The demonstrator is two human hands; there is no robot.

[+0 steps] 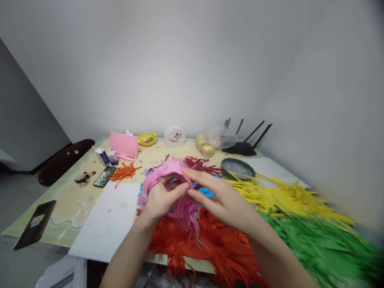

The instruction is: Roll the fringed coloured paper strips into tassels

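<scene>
A ring of pink fringed paper is held up over the table, its strips hanging down. My left hand reaches inside the ring, its thumb and fingers closed on the pink band. On the right edge of the same band, my right hand pinches with thumb and fingertips. Below them spreads a heap of red-orange fringed paper, partly over the table's front edge. Bits of blue fringed paper show behind my hands, and dark red strips lie beyond.
Yellow strips and green strips cover the right side. A dark round dish and a black router stand behind. At left are a white sheet, orange strips, a phone, small cartons and a pink tablet case.
</scene>
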